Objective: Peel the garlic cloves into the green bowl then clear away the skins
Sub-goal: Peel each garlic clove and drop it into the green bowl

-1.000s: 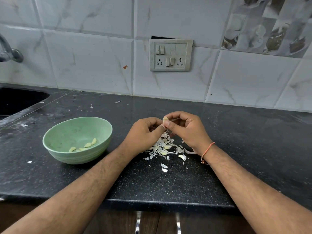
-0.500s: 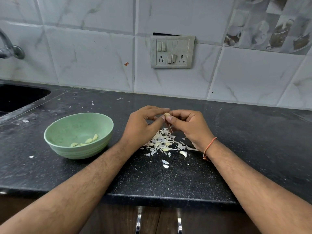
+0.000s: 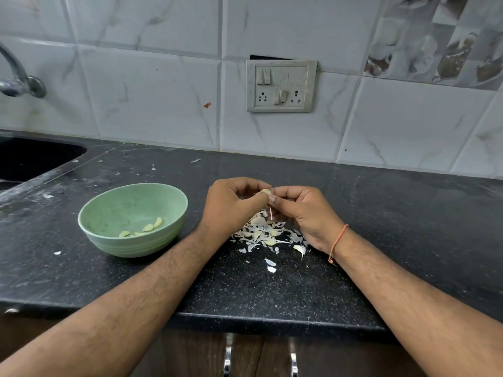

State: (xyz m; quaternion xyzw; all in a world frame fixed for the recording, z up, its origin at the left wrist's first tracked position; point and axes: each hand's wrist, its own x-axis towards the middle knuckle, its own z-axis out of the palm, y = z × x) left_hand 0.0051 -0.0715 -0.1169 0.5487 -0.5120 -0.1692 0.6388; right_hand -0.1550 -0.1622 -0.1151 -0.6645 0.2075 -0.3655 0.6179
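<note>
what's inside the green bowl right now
A few peeled, pale yellow garlic cloves lie on the floor of the green bowl, toward its near right side. The near rim covers the closest part of the floor, so an exact count isn't possible.

The countertop (image 3: 136,281) is dark speckled stone with a dull sheen, and the wall tiles (image 3: 152,99) are glossy marbled ceramic. The green bowl (image 3: 114,213) looks matt and smooth, the garlic skins (image 3: 262,232) thin and papery, the tap (image 3: 16,80) shiny metal.
</note>
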